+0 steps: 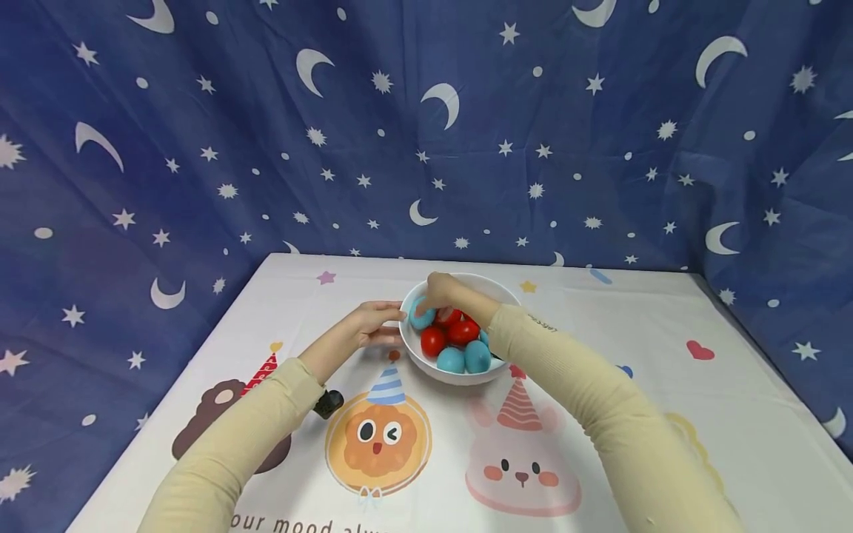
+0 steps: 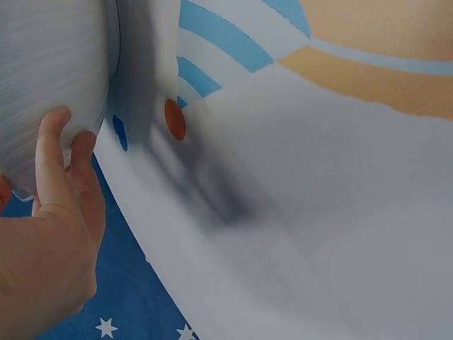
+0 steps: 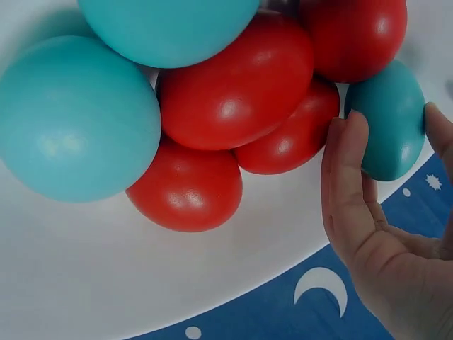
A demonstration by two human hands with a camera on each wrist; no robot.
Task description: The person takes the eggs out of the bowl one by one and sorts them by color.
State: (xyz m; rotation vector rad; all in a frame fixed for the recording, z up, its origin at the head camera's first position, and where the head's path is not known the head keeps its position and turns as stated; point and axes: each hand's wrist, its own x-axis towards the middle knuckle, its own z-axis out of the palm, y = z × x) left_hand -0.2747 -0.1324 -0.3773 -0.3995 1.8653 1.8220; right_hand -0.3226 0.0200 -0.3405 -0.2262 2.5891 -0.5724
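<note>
A white bowl (image 1: 460, 379) holds several glossy red eggs (image 1: 462, 332) and several turquoise eggs (image 1: 477, 357). Reaching into its left side, my right hand (image 1: 440, 290) pinches one turquoise egg (image 3: 393, 124) between thumb and fingers. In the right wrist view this egg touches the bowl's inner wall region beside a red egg (image 3: 354, 35). Against the outside of the bowl on the left, my left hand (image 1: 369, 323) rests its extended fingers (image 2: 53, 156). Part of the bowl's right rim is hidden by the right forearm.
A white tablecloth (image 1: 320, 311) with printed cartoon animals, party hats and lettering covers the table. Behind it hangs a dark blue curtain (image 1: 373, 163) with moons and stars. A small black device (image 1: 329, 403) shows at the left wrist.
</note>
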